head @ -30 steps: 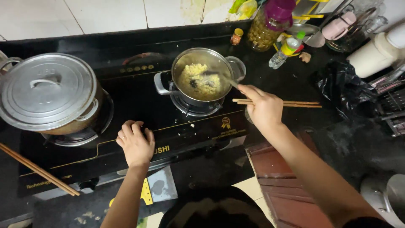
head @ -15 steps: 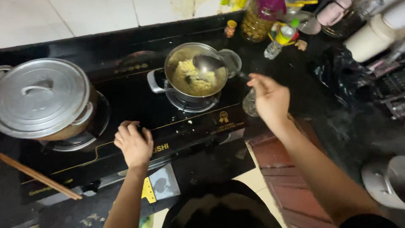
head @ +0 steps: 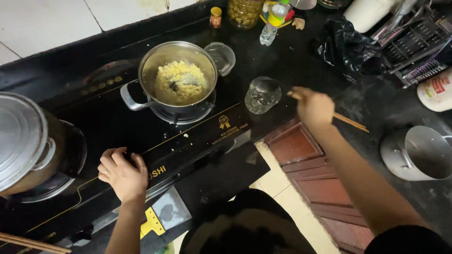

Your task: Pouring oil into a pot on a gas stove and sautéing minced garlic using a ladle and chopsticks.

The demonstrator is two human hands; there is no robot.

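Head view: right hand point(head: 314, 107) now away from the noodle pot point(head: 178, 81), fingers clamped on chopsticks point(head: 349, 121) beside an upturned glass point(head: 262, 95); left hand point(head: 122, 173), fingers loosely curled, unmoved on stove point(head: 197, 136) edge.

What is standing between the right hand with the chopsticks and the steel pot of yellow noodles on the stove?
The clear round glass lid lies on the black stove edge between the right hand, which holds the wooden chopsticks, and the open steel pot of yellow noodles. Nothing else visible stands between them.
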